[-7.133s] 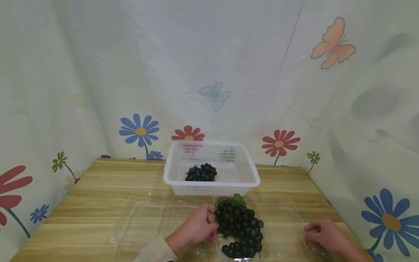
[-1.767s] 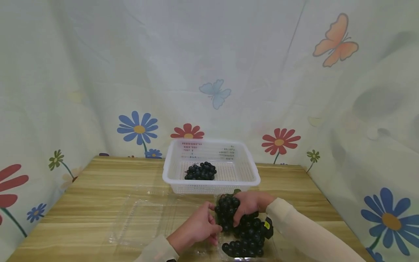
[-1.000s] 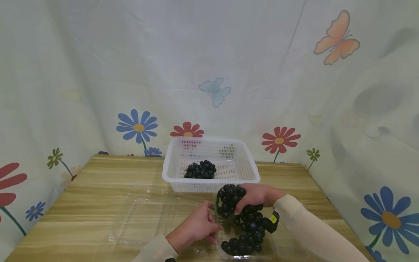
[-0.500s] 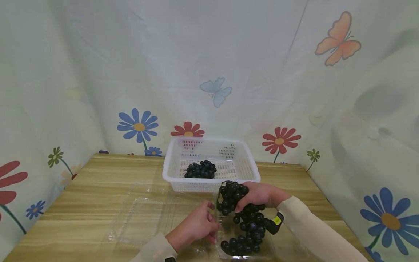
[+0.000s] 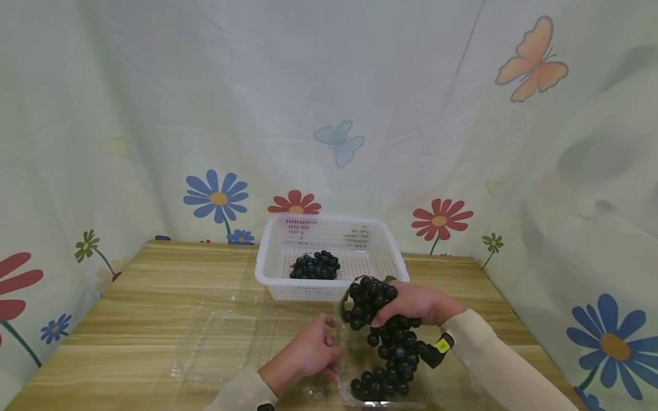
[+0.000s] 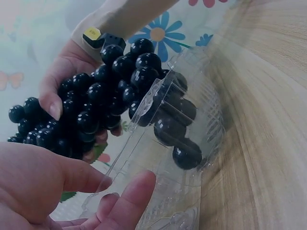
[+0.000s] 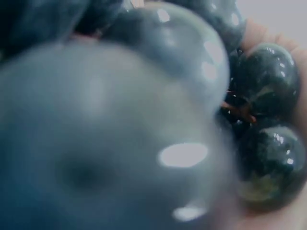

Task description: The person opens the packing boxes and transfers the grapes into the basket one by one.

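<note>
My right hand (image 5: pixel 413 302) grips the upper part of a bunch of dark grapes (image 5: pixel 398 355). The bunch is lifted at its far end, and its lower grapes hang down into a clear plastic clamshell box (image 5: pixel 360 357). In the left wrist view some grapes (image 6: pixel 187 153) show through the box wall. With thumb and fingers, my left hand (image 5: pixel 311 351) pinches the box's left edge. Dark, glossy grapes (image 7: pixel 268 69) fill the right wrist view, the nearest one blurred, with part of the palm behind them.
A white perforated basket (image 5: pixel 334 291) stands behind the box, with a smaller bunch of dark grapes (image 5: pixel 315 266) inside. Left of my left hand lies a clear plastic lid or tray (image 5: pixel 223 342) on the wooden table (image 5: pixel 154 285). A flowered curtain (image 5: pixel 247 114) surrounds the table.
My right hand has come from the right side of the box to the grapes, gripped them and raised their far end. The left hand has stayed at the box's left edge.
</note>
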A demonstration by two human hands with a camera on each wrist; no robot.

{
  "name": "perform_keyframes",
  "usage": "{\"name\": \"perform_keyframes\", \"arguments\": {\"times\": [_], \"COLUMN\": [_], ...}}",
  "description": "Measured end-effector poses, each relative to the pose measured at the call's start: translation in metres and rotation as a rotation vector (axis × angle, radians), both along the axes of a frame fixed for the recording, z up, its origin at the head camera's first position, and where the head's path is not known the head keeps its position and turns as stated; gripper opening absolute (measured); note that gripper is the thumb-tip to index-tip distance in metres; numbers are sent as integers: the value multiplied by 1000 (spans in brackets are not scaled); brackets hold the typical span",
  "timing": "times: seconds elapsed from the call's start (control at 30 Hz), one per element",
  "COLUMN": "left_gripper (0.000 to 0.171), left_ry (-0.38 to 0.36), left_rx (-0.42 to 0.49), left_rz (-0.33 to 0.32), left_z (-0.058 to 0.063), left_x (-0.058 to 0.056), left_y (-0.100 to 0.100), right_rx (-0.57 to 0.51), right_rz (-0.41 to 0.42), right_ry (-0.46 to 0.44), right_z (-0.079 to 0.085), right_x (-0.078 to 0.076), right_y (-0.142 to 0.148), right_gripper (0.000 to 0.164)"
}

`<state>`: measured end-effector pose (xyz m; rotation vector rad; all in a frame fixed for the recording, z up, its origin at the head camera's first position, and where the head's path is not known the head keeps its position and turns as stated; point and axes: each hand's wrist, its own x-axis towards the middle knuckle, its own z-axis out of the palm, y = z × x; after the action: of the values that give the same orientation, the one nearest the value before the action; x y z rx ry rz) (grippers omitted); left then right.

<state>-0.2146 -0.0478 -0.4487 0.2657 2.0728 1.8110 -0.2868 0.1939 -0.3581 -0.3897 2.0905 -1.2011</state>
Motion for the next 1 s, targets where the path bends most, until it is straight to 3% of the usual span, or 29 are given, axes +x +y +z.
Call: {"name": "perform_keyframes", "arguments": {"times": [0.4,0.67,1.0], "left_gripper": [59,59,58], "left_ry": [-7,21,24], "left_rx": [-17,1,18], "left_rz": [-4,6,13], "left_z": [1,-1,-2], "left_x": [-2,0,1], "left_y": [-1,0,0], "right_rx": [-58,-99,-182], "right_rz": [-70,-119,-195], "right_ry": [41,92,86], "right_z": [15,18,19], "right_x": [2,1,-1], "right_y": [8,9,9], "right_gripper": [65,66,63]}}
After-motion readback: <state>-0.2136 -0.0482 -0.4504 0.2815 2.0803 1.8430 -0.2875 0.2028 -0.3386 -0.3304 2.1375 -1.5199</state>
